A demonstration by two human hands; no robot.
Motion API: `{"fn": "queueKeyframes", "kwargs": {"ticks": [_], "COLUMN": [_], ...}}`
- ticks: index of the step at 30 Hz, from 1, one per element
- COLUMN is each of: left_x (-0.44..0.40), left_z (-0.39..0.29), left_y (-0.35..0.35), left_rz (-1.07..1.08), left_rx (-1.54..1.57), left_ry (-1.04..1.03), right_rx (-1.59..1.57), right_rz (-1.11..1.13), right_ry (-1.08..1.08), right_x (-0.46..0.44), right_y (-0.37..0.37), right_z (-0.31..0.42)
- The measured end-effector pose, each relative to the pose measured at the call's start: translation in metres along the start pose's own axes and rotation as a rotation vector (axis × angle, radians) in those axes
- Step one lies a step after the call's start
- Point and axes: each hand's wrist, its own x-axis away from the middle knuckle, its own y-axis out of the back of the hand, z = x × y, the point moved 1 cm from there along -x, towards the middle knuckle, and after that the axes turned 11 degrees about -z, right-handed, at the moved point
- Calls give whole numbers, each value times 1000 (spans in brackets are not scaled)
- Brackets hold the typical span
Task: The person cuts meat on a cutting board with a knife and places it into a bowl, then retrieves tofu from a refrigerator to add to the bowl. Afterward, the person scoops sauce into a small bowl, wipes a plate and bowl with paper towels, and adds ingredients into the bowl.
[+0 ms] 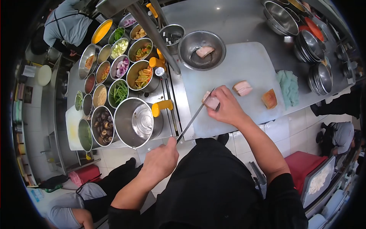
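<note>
**Left hand on the knife, right hand on the meat**

The left hand (162, 157) is closed firmly around the handle of a knife (192, 119). The right hand (228, 106) is pinching a piece of meat (211, 101) between the thumb and the fingers, and this piece lies on the white board (240, 63). The blade goes up and forward from the left fist and passes over the left side of the meat; how deep it is in, I cannot tell.

Just to the right of the pinching fingers there is a second piece (243, 87), pale and fatty. Further to the right lies a browned piece (269, 99), and beyond it a green towel (288, 87) at the board's edge. Ahead of the right hand stands a steel bowl (185, 50) with one more piece (205, 51) inside.

To the left of the right hand, and ahead of the left fist, is a large pot (122, 119), with a yellow handle (162, 107) beside its rim. Past this pot are mushrooms (103, 126) and green beans (119, 92) in their containers. At the far left, a paper sheet (29, 71) is too small to be read.
</note>
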Motion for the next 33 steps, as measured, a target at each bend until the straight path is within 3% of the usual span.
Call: {"fn": "queueKeyframes", "kwargs": {"ticks": [5, 7, 9, 14, 18, 23, 26, 27, 29, 31, 33], "left_x": [-66, -88, -86, -44, -19, -70, -98, -100, -98, -79, -58], "left_z": [-22, -26, -25, -42, -30, -38, -46, -42, -32, -34, -38], "left_y": [-46, -34, -21, 25, 10, -45, -14, -13, -14, -4, 2], "left_rz": [7, 60, 72, 97, 109, 61, 247, 166, 11, 15, 66], "left_rx": [70, 118, 136, 54, 29, 73, 331, 298, 231, 186, 166], "left_ry": [-35, -9, 7, -3, -8, -15, 85, 28, -84, -103, -96], "right_rx": [-11, -44, -134, -8, 16, -46, -52, -51, 204, 487, 486], "right_rz": [-7, -21, -60, -32, -17, -66, -99, -111, -254, -363, -171], "right_ry": [38, 47, 70, -12, -8, 18, 73, 94, 120, 38, -166], "right_x": [2, 5, 6, 14, 12, 18, 21, 19, 12, 9, 1], "right_y": [-6, -1, 5, 13, 11, 0, 7, 12, 38, 51, 58], "right_z": [-7, -6, 0, 1, -3, -8, -2, 1, 6, -6, -30]}}
